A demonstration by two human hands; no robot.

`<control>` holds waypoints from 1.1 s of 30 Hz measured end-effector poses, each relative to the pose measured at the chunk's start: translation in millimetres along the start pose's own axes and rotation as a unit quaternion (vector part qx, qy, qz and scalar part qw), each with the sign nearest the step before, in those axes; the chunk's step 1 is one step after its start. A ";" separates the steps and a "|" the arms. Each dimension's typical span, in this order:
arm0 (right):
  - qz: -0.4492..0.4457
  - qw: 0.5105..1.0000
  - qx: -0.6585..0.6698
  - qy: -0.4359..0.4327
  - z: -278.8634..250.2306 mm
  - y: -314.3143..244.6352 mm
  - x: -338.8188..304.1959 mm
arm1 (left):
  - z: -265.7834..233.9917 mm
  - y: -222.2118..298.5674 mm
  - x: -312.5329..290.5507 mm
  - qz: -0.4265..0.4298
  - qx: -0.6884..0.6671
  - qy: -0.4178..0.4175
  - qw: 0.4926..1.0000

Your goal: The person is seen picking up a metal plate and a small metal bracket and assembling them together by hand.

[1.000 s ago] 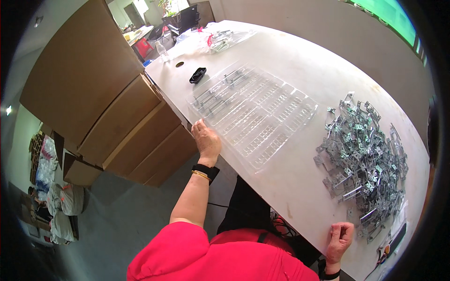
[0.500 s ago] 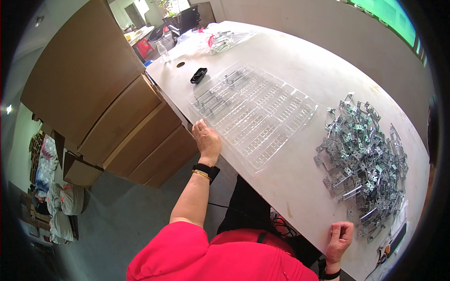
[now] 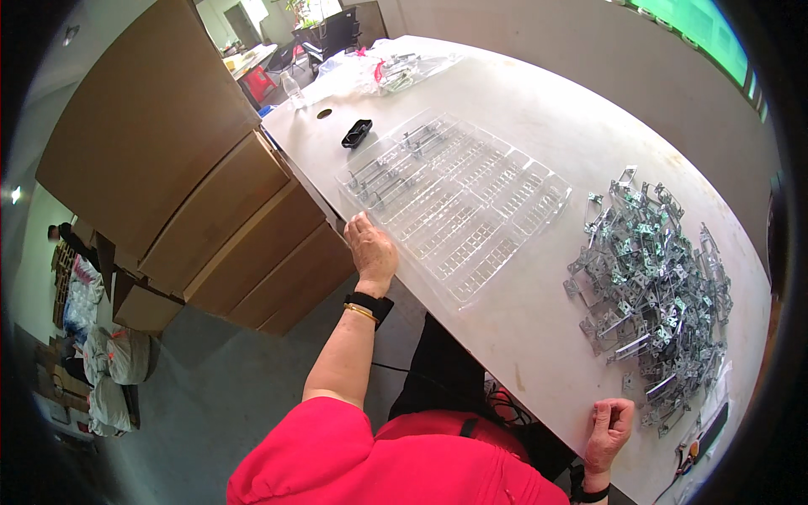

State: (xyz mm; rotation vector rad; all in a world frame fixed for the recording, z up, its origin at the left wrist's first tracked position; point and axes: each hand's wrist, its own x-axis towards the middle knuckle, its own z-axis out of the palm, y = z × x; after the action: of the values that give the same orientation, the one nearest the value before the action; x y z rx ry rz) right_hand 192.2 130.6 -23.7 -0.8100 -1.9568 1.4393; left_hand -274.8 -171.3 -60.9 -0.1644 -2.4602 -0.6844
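Observation:
My left hand [image 3: 371, 253] lies at the table's left edge, fingers stretched out beside the near left corner of a clear plastic tray [image 3: 461, 300]; nothing shows in its grip. The tray has rows of moulded slots, and several thin metal parts [image 3: 368, 183] sit in its far left section. On the table's near edge rests my right hand [image 3: 609, 431], its fingers curled closed with nothing visible in them. Beyond it is a large heap of small silver metal brackets [image 3: 661, 286].
Tall cardboard boxes [image 3: 244, 227] stand against the table's left side. A black holder-like object [image 3: 357, 133] lies beyond the tray, with plastic bags [image 3: 362, 76] and a clear bottle [image 3: 292, 89] farther back. A dark-handled tool [image 3: 703, 438] lies at the near right.
Both my hands keep their places, and the tray and bracket heap have not moved. In the far left background, a dark-clothed person has come into view.

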 end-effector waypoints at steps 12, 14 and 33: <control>0.003 1.000 -0.003 -0.005 0.4 -4.5 -0.2 | -1.8 2.2 0.0 -0.004 0.003 -0.002 1.000; 0.005 1.000 -0.002 -0.003 0.1 -4.1 -0.2 | -1.7 2.9 0.0 -0.007 0.002 -0.005 1.000; 0.000 1.000 0.004 -0.004 0.2 -1.2 -0.3 | -2.6 1.3 0.4 -0.005 -0.003 -0.006 1.000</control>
State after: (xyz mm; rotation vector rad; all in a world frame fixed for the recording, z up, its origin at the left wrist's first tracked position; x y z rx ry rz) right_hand 192.1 130.0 -22.6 -0.8020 -1.9559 1.4528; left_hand -273.5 -171.5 -58.2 -0.1583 -2.4721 -0.6961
